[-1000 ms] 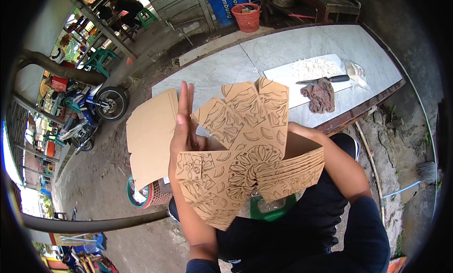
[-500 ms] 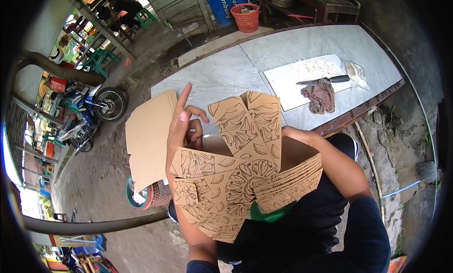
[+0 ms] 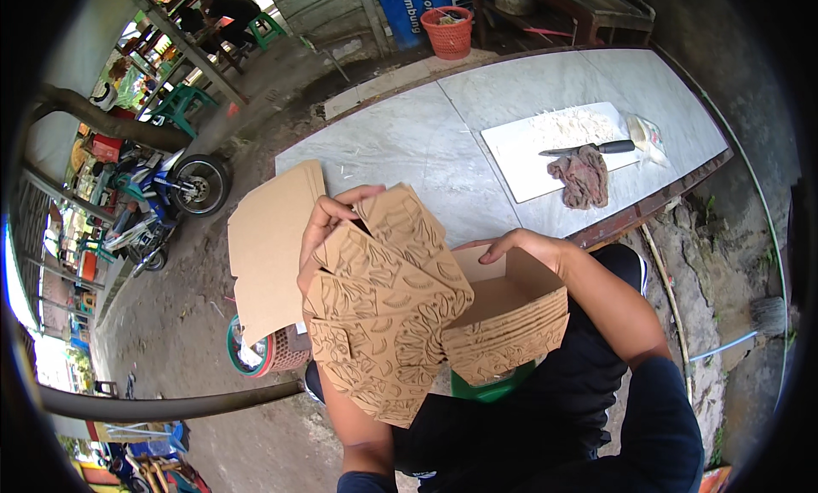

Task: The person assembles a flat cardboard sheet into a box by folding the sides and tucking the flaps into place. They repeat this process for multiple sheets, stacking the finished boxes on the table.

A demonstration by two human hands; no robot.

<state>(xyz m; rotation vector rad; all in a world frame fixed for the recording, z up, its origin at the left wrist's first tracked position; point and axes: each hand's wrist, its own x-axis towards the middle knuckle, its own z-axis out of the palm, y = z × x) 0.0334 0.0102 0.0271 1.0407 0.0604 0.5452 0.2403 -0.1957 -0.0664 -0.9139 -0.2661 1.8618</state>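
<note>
In front of my body, my left hand point(image 3: 322, 230) curls its fingers over the upper left corner of a printed brown cardboard box point(image 3: 388, 310), folded only in part, with its flaps raised. Dark line drawings cover its outer faces. At its right is a stack of nested cardboard boxes point(image 3: 509, 340), open at the top, their edges lined up in layers. My right hand point(image 3: 521, 244) grips the stack's far rim, thumb bent over the edge; its other fingers are mostly hidden behind the wall. The printed box overlaps the stack's left side.
Flat cardboard sheets point(image 3: 277, 237) lie left of my left hand. On the tiled table point(image 3: 375, 139) are a white cutting board point(image 3: 509, 165) with pale shreds, a knife point(image 3: 609, 146) and a crumpled cloth point(image 3: 582, 178). Baskets point(image 3: 285, 350) stand at lower left, a motorcycle point(image 3: 158, 195) beyond.
The printed box's upright flap has tilted left and down, and my left fingers have closed over its corner. The stack's inside shows more, and my right thumb has come into view over its rim.
</note>
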